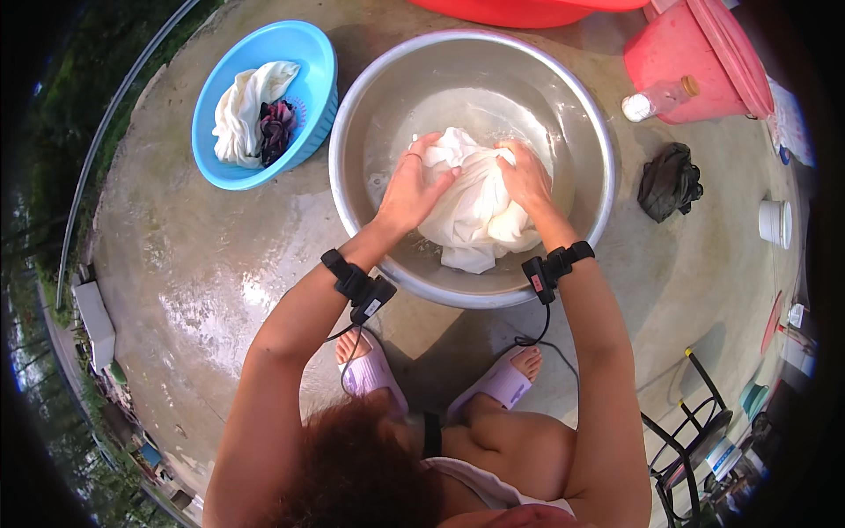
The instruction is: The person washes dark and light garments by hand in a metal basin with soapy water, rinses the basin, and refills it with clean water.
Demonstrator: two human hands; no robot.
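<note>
A large round metal basin (360, 198) stands on the floor before me, with a bunched white cloth (470, 204) inside that looks wet. My left hand (414, 183) is at the cloth's left side, fingers over its upper edge and thumb spread across the front. On the right, the fingers of my right hand (526, 177) are curled into the cloth's upper right part. A lower corner of the fabric rests on the basin's bottom. Shallow clear water appears to lie around it.
At the upper left, a blue plastic basin (317, 59) contains white cloth (241, 119) and a dark patterned cloth (277, 129). A red basin (508, 10), pink bucket (686, 59), corked bottle (660, 99) and black plastic bag (670, 183) lie beyond or right. A black-framed chair (693, 442) stands lower right; the concrete floor (218, 264) is wet.
</note>
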